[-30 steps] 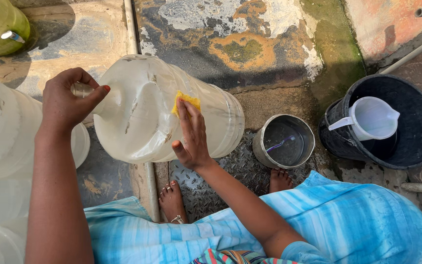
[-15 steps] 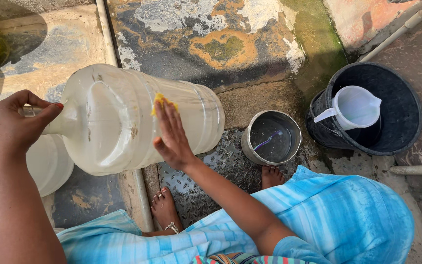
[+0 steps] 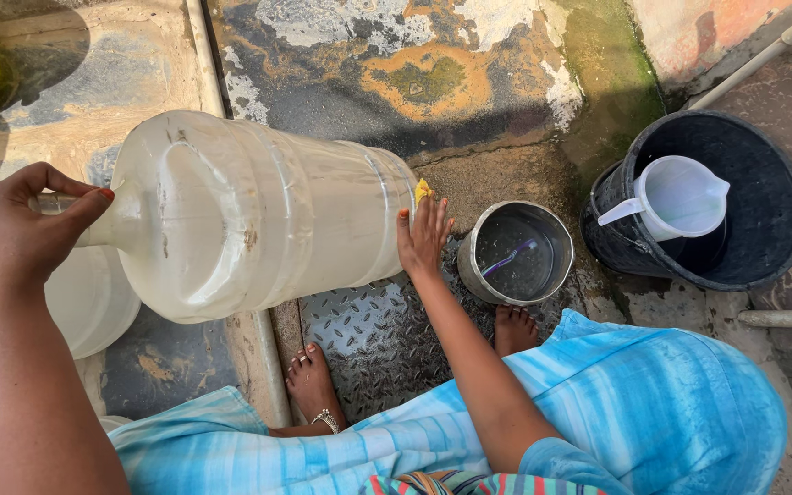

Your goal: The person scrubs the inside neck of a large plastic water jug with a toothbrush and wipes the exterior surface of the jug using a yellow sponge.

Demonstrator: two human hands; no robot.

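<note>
You are in an outdoor washing spot of a home yard, on a rough concrete floor (image 3: 469,174) stained with rust-orange, white and green patches and lit by hard sunlight. Around you stand a round black plastic bucket (image 3: 763,220) holding a white plastic measuring jug (image 3: 680,197), a small round metal pot (image 3: 515,252) with a purple toothbrush (image 3: 511,258) in it, and a grey steel chequer plate (image 3: 368,330) under your bare feet. Pale plastic pipes (image 3: 763,55) run along the ground by a worn pinkish wall (image 3: 698,32).
</note>
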